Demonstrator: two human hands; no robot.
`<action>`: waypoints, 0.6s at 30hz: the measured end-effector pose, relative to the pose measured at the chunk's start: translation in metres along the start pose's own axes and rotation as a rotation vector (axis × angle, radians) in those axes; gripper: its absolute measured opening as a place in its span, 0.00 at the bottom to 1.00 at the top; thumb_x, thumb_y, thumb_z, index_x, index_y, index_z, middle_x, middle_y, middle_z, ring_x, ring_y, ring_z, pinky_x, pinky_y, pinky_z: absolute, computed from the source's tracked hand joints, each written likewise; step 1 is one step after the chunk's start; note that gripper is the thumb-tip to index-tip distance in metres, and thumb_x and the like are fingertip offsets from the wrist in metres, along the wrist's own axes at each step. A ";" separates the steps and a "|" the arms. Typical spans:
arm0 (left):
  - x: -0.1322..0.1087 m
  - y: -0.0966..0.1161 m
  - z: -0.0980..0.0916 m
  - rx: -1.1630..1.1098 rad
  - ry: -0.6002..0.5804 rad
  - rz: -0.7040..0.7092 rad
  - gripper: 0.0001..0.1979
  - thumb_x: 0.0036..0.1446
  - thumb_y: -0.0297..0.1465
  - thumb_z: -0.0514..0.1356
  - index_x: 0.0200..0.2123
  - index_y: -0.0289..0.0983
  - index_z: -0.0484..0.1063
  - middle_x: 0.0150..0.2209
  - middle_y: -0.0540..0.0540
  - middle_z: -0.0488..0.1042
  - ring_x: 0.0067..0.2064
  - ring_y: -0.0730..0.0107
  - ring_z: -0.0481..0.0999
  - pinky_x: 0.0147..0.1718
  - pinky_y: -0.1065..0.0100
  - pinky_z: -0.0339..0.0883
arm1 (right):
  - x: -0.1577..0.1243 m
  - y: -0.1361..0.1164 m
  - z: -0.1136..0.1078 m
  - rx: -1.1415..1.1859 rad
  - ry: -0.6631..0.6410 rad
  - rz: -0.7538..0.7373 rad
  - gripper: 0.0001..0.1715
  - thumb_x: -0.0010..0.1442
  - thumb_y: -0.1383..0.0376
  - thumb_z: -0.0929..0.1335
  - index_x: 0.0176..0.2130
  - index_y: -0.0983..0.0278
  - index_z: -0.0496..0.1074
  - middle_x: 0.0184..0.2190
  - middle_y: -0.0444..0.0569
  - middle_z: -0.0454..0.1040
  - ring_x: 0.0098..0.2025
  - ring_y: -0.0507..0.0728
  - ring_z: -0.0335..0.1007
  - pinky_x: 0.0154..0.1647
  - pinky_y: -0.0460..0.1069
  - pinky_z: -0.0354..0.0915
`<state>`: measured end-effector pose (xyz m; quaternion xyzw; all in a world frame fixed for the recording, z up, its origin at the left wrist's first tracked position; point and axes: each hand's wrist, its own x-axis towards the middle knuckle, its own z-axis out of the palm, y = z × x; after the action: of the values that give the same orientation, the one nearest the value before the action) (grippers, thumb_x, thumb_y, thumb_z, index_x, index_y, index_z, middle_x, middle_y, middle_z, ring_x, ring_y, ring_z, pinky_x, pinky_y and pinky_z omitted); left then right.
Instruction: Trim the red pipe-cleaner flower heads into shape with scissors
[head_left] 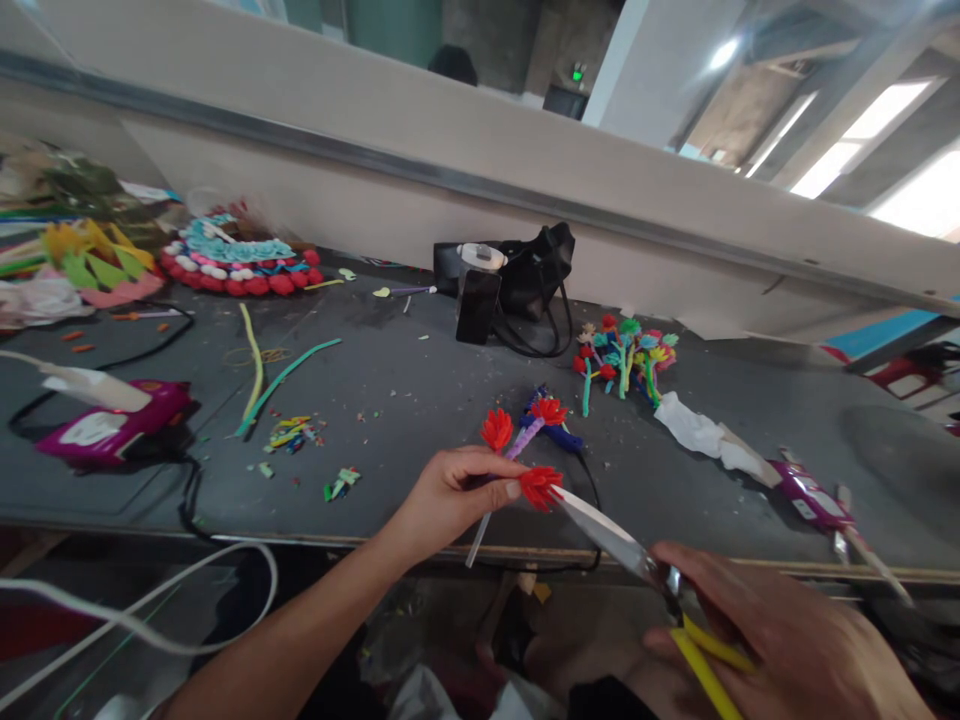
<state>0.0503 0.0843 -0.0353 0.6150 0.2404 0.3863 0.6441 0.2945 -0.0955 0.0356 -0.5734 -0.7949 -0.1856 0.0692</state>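
My left hand (457, 490) pinches a craft flower sprig near the table's front edge. The sprig has a fuzzy purple stem (524, 438) and three red fuzzy blooms; the nearest red bloom (541, 487) is at my fingertips. A thin pale stick (478, 540) slants down below the hand. My right hand (772, 625), partly blurred, grips scissors (611, 530) with yellow handles. Their blades point left, and the tips meet the edge of the nearest red bloom. Whether they cut into it I cannot tell. Behind the sprig lies a dark blue tool (559, 433) with a cord, partly hidden.
Cut scraps (294, 433) and green and yellow pipe cleaners (289, 385) lie at left, near a purple power block (116, 425). A black bag (540, 270) and phone (478, 305) stand at the back. Colourful fuzzy flowers (626, 350) and another purple block (810, 495) are at right.
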 end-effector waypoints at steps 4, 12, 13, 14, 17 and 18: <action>0.000 -0.001 0.000 0.003 0.001 0.001 0.12 0.51 0.38 0.71 0.36 0.37 0.85 0.33 0.43 0.82 0.33 0.68 0.77 0.34 0.70 0.68 | -0.003 0.002 0.000 -0.004 -0.026 0.008 0.18 0.63 0.53 0.65 0.47 0.59 0.73 0.34 0.44 0.84 0.30 0.56 0.82 0.24 0.46 0.76; 0.000 -0.002 -0.002 0.029 -0.004 0.006 0.10 0.52 0.36 0.70 0.37 0.37 0.85 0.33 0.43 0.82 0.34 0.68 0.76 0.34 0.70 0.67 | 0.001 -0.002 -0.003 -0.025 0.017 0.015 0.19 0.65 0.51 0.63 0.45 0.59 0.74 0.32 0.44 0.84 0.27 0.57 0.82 0.22 0.47 0.75; -0.001 -0.002 -0.002 0.029 -0.007 0.009 0.10 0.52 0.36 0.70 0.37 0.37 0.85 0.33 0.43 0.82 0.34 0.68 0.76 0.34 0.70 0.67 | 0.001 -0.002 -0.002 -0.022 0.012 0.022 0.19 0.65 0.51 0.63 0.45 0.59 0.73 0.33 0.44 0.84 0.28 0.57 0.82 0.23 0.47 0.75; -0.001 -0.002 -0.002 0.030 -0.009 0.012 0.10 0.53 0.35 0.70 0.37 0.37 0.85 0.33 0.43 0.82 0.34 0.68 0.76 0.34 0.70 0.67 | 0.000 -0.002 -0.001 -0.017 0.008 0.028 0.18 0.65 0.51 0.63 0.46 0.58 0.73 0.33 0.44 0.84 0.28 0.57 0.82 0.23 0.47 0.75; -0.001 -0.003 -0.002 0.030 -0.010 0.018 0.09 0.53 0.34 0.70 0.37 0.37 0.85 0.33 0.43 0.82 0.34 0.68 0.77 0.35 0.71 0.67 | -0.003 -0.001 0.001 -0.011 -0.004 0.027 0.18 0.64 0.51 0.63 0.47 0.58 0.72 0.33 0.43 0.83 0.28 0.57 0.82 0.22 0.47 0.75; -0.001 -0.003 -0.002 0.029 -0.007 0.018 0.09 0.53 0.35 0.70 0.37 0.38 0.85 0.33 0.43 0.82 0.34 0.68 0.77 0.34 0.71 0.67 | -0.003 -0.001 0.001 -0.012 -0.007 0.021 0.18 0.64 0.51 0.64 0.47 0.58 0.72 0.33 0.43 0.83 0.28 0.56 0.82 0.22 0.47 0.75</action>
<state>0.0490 0.0852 -0.0382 0.6279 0.2381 0.3862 0.6324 0.2949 -0.0982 0.0332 -0.5826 -0.7882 -0.1875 0.0649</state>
